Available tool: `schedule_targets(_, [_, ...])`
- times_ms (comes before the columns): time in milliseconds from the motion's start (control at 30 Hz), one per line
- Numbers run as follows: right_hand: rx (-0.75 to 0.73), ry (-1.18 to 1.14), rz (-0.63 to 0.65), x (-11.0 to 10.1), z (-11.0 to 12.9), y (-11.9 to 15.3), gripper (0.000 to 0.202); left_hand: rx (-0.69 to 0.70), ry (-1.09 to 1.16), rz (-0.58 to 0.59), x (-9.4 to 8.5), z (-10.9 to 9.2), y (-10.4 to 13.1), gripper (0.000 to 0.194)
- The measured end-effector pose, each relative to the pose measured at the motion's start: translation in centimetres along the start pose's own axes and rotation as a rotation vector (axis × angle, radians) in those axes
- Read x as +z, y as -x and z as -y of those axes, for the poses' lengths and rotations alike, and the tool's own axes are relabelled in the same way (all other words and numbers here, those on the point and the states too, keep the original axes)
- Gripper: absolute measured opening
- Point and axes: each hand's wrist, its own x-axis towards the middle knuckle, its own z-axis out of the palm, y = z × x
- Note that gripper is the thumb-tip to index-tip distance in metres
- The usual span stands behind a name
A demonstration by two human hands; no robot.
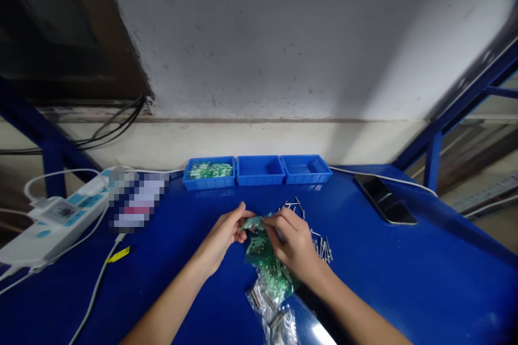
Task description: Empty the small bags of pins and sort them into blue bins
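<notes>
- Glossy blue tabletop [437, 291] runs below a scuffed grey wall [283, 43].
- One small translucent green plastic bag [253, 222] sits between both hands, its long axis seemingly crosswise.
- Left hand [227, 233] pinches its left end; right hand [298, 243] grips its right end, so neither is clearly nearer.
- Clear and green plastic packets [275, 283] trail from just below it, away from the wall; loose silver metal pins [324, 250] lie beside the right hand.

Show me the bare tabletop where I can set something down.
Two patches of glossy blue tabletop are bare: one right of the loose silvery metal pins, nearer than the flat black phone; one between the yellow-tagged white cable and the left hand. It is crowded between the left and right hand and below, with green and clear plastic packets.
</notes>
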Motion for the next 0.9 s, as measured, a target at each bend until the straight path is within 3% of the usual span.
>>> schedule_targets(100, [0.036,-0.078,0.084,0.4,0.3,0.2,0.018,-0.004,0.074,0.05,-0.2,-0.2,0.1,0.036])
schedule_targets(233, [0.254,-0.261,0.104,0.6,0.5,-0.1,0.014,0.201,0.013,-0.03,-0.2,-0.4,0.2,0.059])
schedule_targets(300, [0.392,-0.384,0.08,0.3,0.5,-0.3,0.009,0.262,-0.017,-0.053,0.1,-0.4,0.3,0.06])
schedule_targets(400, [0.549,-0.577,0.116,-0.1,0.5,-0.7,0.018,0.26,-0.013,-0.045,0.5,-0.1,0.5,0.045])
schedule_targets(500, [0.613,-0.65,0.188,-0.1,0.3,-0.6,0.017,0.246,-0.069,0.013,0.7,0.1,0.6,0.036])
schedule_targets(633, [0.683,-0.642,0.107,0.2,-0.1,-0.3,0.022,0.273,-0.242,0.086,0.2,0.0,0.3,0.024])
schedule_targets(800, [0.646,-0.472,-0.05,-0.3,-0.2,-0.7,0.02,0.284,-0.399,-0.043,-0.5,0.0,0.0,0.019])
schedule_targets(900, [0.405,-0.267,-0.092,-0.9,0.0,-0.7,0.011,0.189,-0.308,-0.075,-0.5,-0.2,0.2,0.026])
